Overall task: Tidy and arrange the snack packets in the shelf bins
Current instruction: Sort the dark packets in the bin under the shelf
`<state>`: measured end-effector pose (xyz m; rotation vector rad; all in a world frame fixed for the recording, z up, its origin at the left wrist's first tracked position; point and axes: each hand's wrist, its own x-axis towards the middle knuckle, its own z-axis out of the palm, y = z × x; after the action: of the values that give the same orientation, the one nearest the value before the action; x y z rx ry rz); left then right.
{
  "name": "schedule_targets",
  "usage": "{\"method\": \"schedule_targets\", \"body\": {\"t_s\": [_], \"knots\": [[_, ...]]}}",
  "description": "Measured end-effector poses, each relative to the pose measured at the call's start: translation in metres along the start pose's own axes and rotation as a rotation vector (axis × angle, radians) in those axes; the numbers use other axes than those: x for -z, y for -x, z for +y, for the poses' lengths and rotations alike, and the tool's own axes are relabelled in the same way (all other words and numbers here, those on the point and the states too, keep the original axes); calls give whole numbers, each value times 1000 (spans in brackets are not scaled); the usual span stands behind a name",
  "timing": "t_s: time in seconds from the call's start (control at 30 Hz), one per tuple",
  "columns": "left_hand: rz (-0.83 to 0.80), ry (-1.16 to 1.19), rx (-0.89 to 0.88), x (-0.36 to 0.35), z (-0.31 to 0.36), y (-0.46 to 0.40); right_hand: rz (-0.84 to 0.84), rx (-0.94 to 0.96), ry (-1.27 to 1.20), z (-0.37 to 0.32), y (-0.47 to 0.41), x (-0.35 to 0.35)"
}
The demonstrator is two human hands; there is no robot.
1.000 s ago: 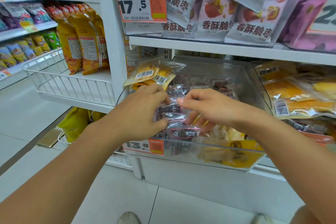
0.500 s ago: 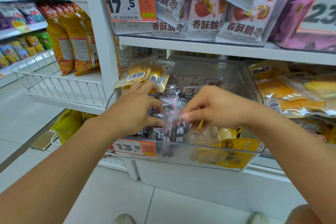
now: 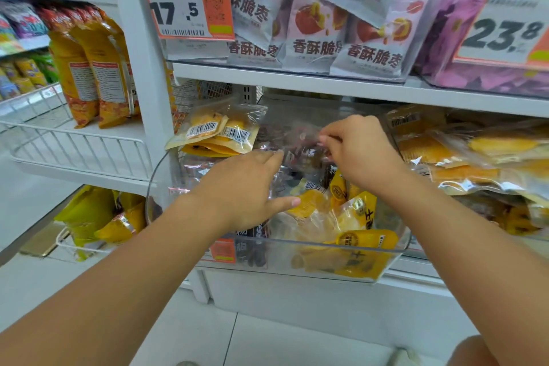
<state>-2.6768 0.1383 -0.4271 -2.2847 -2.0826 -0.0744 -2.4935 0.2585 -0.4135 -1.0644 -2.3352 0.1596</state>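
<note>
Both hands reach into the clear plastic bin (image 3: 395, 249) on the middle shelf. The right hand (image 3: 361, 150) pinches the top edge of a clear packet of dark snacks (image 3: 300, 145) between thumb and curled fingers, holding it near the bin's back. The left hand (image 3: 243, 187) lies flatter, fingers fairly straight, its fingertips touching the same packet's left edge and its thumb stretched toward the yellow packets (image 3: 350, 211) heaped at the bin's front right corner. Two barcoded yellow packets (image 3: 217, 131) rest on the bin's back left rim. Above hangs an orange price tag (image 3: 187, 6) beside pink-and-white packets (image 3: 315, 36).
</note>
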Motion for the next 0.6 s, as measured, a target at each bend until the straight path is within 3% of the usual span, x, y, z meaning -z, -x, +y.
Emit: {"method": "schedule_targets", "body": {"t_s": [0.17,0.33,0.5,0.6], "knots": [[-4,-253,38,0,6,-9,-92,-64,-20,6,-9,-19],[22,-321,63,3,5,-3,-246,-146,115,-13,-11,-30],[40,44,117,4,-14,8,-353,-207,254,-28,-16,-26],[42,98,110,0,-23,18,-346,-195,256,-28,-23,-31]]}}
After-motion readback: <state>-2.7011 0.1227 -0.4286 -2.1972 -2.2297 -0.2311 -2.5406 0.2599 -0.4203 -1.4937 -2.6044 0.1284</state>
